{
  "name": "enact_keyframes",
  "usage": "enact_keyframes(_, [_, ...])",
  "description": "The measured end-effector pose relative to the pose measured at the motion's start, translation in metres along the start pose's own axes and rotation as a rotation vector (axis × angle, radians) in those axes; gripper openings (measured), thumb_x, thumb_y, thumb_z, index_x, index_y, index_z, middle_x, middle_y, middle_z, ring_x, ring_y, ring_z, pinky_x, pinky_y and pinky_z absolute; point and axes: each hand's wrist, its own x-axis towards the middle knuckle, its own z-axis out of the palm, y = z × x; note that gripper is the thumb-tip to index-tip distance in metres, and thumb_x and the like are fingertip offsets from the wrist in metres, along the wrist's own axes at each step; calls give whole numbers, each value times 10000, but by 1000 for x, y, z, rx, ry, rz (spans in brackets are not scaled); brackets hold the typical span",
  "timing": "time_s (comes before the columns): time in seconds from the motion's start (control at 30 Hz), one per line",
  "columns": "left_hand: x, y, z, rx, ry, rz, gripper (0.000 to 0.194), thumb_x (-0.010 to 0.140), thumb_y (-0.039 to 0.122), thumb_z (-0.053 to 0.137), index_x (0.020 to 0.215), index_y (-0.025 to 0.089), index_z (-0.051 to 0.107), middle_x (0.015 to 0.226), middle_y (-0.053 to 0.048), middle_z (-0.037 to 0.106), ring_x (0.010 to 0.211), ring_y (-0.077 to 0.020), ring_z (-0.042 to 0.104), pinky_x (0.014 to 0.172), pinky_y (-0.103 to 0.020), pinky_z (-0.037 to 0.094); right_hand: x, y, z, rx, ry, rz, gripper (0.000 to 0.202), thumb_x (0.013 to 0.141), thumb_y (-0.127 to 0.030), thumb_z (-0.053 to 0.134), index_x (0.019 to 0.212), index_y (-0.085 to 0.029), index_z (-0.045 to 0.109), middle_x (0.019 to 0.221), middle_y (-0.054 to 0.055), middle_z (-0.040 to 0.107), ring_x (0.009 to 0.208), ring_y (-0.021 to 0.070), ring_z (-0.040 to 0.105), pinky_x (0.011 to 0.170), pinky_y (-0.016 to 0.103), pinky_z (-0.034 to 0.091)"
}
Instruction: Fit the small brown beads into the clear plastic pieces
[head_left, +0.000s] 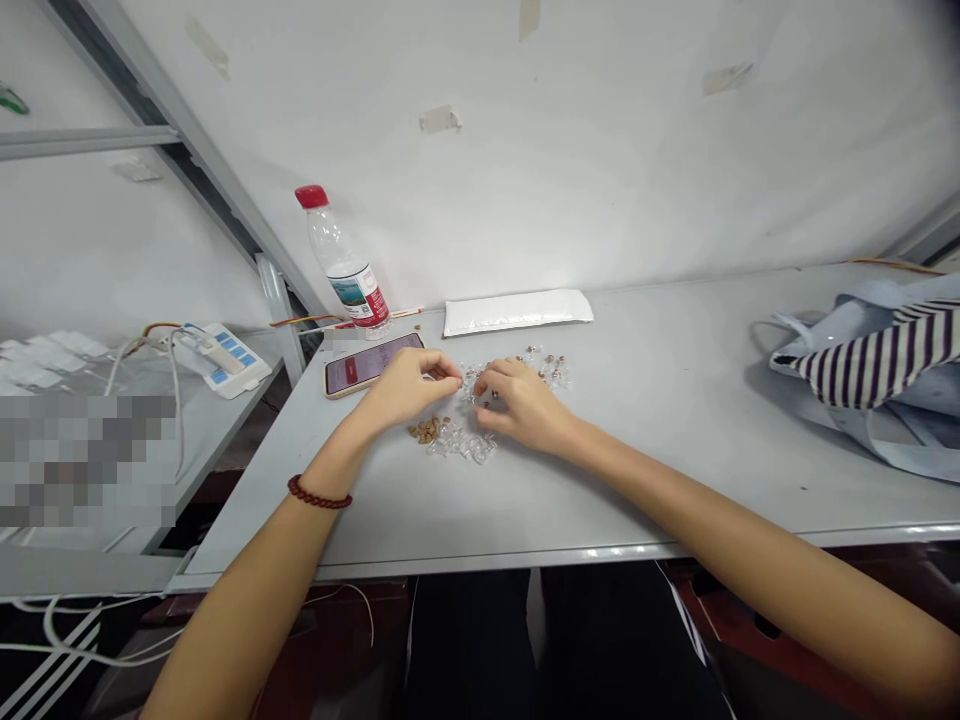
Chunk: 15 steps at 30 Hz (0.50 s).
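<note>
Over the grey desk, my left hand (411, 386) has its thumb and index finger pinched together; whatever they may hold is too small to make out. My right hand (523, 403) is beside it, fingers curved and thumb apart, above small clear plastic pieces with brown bits in them (553, 370). Part of that group is hidden under the right hand. Nearer to me lie a little pile of brown pieces (427, 431) and, touching its right side, a pile of clear plastic pieces (466, 444).
A phone (373, 366) lies left of my left hand, with a red-capped bottle (346, 262) standing behind it. Against the wall rests a white packet (517, 312). A striped cloth bag (877, 370) sits at the right. A power strip (225, 358) and cables are on the left-hand desk.
</note>
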Motion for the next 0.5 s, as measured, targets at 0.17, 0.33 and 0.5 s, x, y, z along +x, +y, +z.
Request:
enact_keyframes(0.17, [1,3,-1,-128,21,-56,153,699,292,634,743,147,657,725,-28,672,664,-153,612,686,-290,480,-1,-3,-6,0,49,-40,101,832,-211,555,905,-156,598,972,96,626,909,218,524,803,336,336])
enact_keyframes(0.33, [1,0,2,-196,-32,-72,182,703,320,644,764,150,661,751,-33,680,659,-147,609,680,-288,487,-2,-5,-6,-36,56,-64,105,843,-228,546,907,-167,603,982,96,629,922,225,526,788,339,327])
enact_keyframes(0.5, [-1,0,-1,-218,-110,-86,203,735,332,637,826,152,668,859,-50,697,756,-162,634,766,-319,501,-4,-4,-6,-40,77,-68,119,860,-255,536,911,-170,602,989,93,630,935,222,528,798,339,321])
